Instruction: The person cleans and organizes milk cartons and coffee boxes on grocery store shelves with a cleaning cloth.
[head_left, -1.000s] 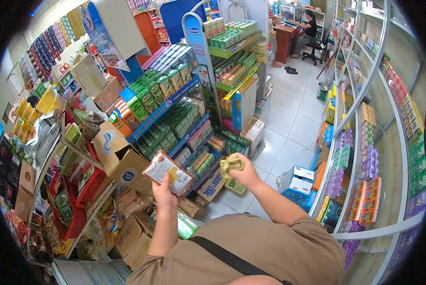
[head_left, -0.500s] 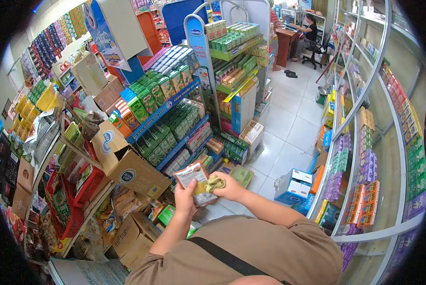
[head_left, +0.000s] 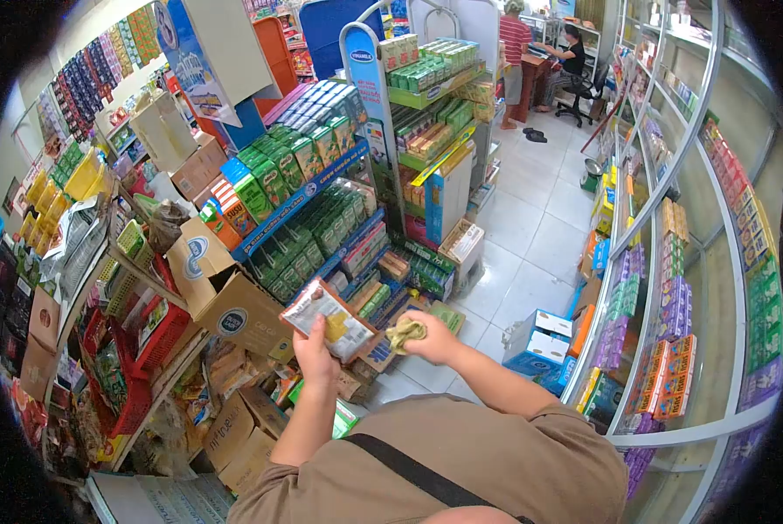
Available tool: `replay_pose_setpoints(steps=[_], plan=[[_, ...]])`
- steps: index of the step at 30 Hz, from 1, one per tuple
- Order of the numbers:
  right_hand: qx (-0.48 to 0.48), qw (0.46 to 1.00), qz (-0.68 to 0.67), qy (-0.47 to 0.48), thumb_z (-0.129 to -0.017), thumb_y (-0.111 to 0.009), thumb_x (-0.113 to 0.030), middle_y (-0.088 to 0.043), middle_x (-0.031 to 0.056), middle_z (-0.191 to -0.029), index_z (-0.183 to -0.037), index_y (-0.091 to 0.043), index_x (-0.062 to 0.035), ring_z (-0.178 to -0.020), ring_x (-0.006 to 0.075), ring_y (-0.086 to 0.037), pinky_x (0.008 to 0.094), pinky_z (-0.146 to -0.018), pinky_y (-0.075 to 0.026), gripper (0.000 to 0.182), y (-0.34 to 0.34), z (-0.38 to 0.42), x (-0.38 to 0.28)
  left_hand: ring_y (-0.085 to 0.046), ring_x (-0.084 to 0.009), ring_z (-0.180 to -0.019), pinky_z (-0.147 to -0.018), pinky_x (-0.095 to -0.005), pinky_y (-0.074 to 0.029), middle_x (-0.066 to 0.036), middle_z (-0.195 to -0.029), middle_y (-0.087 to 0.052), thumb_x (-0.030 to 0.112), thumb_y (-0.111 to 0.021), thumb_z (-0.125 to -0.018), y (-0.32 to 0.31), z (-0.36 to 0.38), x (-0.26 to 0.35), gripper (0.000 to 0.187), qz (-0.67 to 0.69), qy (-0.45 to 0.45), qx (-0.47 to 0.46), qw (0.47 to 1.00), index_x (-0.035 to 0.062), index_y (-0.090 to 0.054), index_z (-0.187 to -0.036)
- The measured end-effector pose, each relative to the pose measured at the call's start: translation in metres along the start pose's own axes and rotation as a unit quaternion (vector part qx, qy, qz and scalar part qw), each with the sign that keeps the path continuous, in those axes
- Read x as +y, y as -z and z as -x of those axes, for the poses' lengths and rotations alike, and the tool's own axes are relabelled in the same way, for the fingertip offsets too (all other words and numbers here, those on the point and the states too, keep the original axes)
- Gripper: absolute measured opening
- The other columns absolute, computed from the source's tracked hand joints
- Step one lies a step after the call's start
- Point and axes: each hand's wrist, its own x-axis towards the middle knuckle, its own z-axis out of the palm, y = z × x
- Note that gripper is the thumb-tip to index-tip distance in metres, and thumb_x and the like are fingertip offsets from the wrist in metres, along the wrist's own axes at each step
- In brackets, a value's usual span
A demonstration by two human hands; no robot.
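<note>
My left hand grips a flat orange-and-white packet by its lower left edge, thumb on its face. A crumpled yellowish-green cloth is bunched in my right hand, a little to the right of the packet and apart from it. Beyond the packet stands a shelf of green drink cartons. An open cardboard box lies to the left of it.
Red baskets sit on the left rack. Glass-fronted shelves with small packs line the right side. A blue-and-white box rests on the tiled floor. Two people are near a desk at the back.
The packet in my left hand has moved left and away from the cloth. My right hand has shifted slightly right with the cloth. A person at the back has come further into view.
</note>
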Motion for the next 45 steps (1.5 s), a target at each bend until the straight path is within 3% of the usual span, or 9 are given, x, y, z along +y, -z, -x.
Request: replay_pose_setpoints(steps=[7,25,29,31,33,37,41,43,45], plan=[[0.030,0.976,-0.214,-0.012,-0.068,-0.060,-0.002,-0.057,0.0008,-0.095,-0.108,-0.050,-0.0040,-0.085,0.0084,-0.054,0.0239,-0.077,-0.044,0.041,-0.013,-0.008,-0.018,-0.056,-0.0157,-0.093,-0.084,-0.0314,-0.045,-0.007,-0.105,-0.059,0.011,-0.062,-0.082,-0.007,0.022,-0.010,0.033,-0.153,0.120,-0.155,0.969,0.0007,-0.053,-0.112],[0.008,0.999,0.031,0.040,-0.064,-0.065,-0.007,-0.058,0.0067,-0.079,-0.093,-0.053,-0.0030,-0.074,0.0133,-0.056,0.0278,-0.070,-0.045,0.032,-0.023,-0.008,-0.018,-0.055,-0.0173,-0.096,-0.087,-0.0315,-0.042,-0.009,-0.106,-0.059,0.011,-0.057,-0.085,-0.004,0.021,-0.017,0.028,-0.070,0.048,-0.113,0.990,-0.0003,-0.053,-0.110],[0.016,0.969,0.213,0.125,-0.063,-0.066,-0.009,-0.059,0.0098,-0.084,-0.094,-0.054,-0.0028,-0.079,0.0191,-0.058,0.0297,-0.072,-0.045,0.035,-0.012,-0.010,-0.022,-0.055,-0.0171,-0.096,-0.087,-0.0315,-0.042,-0.008,-0.107,-0.059,0.011,-0.058,-0.085,-0.001,0.018,-0.010,0.030,-0.103,0.044,-0.142,0.983,0.0001,-0.052,-0.112],[0.017,0.958,0.256,0.131,-0.062,-0.067,-0.010,-0.059,0.0106,-0.085,-0.096,-0.054,-0.0028,-0.081,0.0215,-0.058,0.0304,-0.073,-0.045,0.037,-0.003,-0.008,-0.022,-0.055,-0.0165,-0.096,-0.087,-0.0310,-0.042,-0.007,-0.106,-0.059,0.013,-0.058,-0.085,0.003,0.011,-0.007,0.030,-0.122,0.044,-0.071,0.989,0.0007,-0.052,-0.111],[0.066,0.981,0.164,0.078,-0.061,-0.067,-0.009,-0.059,0.0105,-0.085,-0.097,-0.054,-0.0030,-0.081,0.0226,-0.058,0.0308,-0.074,-0.045,0.038,0.009,-0.002,-0.014,-0.056,-0.0161,-0.094,-0.087,-0.0305,-0.042,-0.006,-0.103,-0.059,0.015,-0.059,-0.085,0.009,-0.004,0.003,0.029,-0.079,0.020,-0.004,0.997,0.0012,-0.052,-0.110],[0.172,0.980,0.065,0.076,-0.061,-0.066,-0.007,-0.059,0.0109,-0.090,-0.101,-0.054,-0.0033,-0.084,0.0226,-0.058,0.0309,-0.077,-0.045,0.041,0.022,-0.002,-0.004,-0.057,-0.0150,-0.090,-0.081,-0.0309,-0.045,-0.007,-0.102,-0.059,0.015,-0.059,-0.085,0.012,-0.007,0.018,0.028,-0.110,-0.001,-0.063,0.992,0.0011,-0.054,-0.108],[0.179,0.948,0.141,0.224,-0.062,-0.066,-0.009,-0.056,0.0139,-0.103,-0.107,-0.052,-0.0041,-0.093,0.0250,-0.056,0.0326,-0.083,-0.043,0.047,0.014,-0.006,-0.023,-0.059,-0.0144,-0.077,-0.071,-0.0294,-0.047,-0.008,-0.088,-0.065,0.025,-0.063,-0.082,0.023,-0.002,-0.007,0.031,-0.409,0.032,-0.235,0.881,0.0004,-0.062,-0.100],[0.075,0.941,0.228,0.239,-0.063,-0.066,-0.012,-0.056,0.0142,-0.100,-0.106,-0.052,-0.0056,-0.092,0.0280,-0.056,0.0347,-0.082,-0.044,0.046,0.008,-0.003,-0.049,-0.060,-0.0274,-0.069,-0.063,-0.0346,-0.046,-0.019,-0.078,-0.061,0.028,-0.063,-0.078,0.005,0.009,-0.008,0.029,-0.483,0.031,-0.357,0.799,0.0026,-0.063,-0.093],[-0.030,0.941,0.277,0.194,-0.064,-0.066,-0.016,-0.057,0.0141,-0.097,-0.105,-0.053,-0.0070,-0.090,0.0303,-0.056,0.0365,-0.079,-0.045,0.043,0.006,-0.002,-0.052,-0.059,-0.0178,-0.066,-0.062,-0.0312,-0.046,-0.012,-0.073,-0.062,0.020,-0.065,-0.075,0.002,0.013,-0.010,0.024,-0.540,-0.008,-0.420,0.730,0.0011,-0.062,-0.089]])
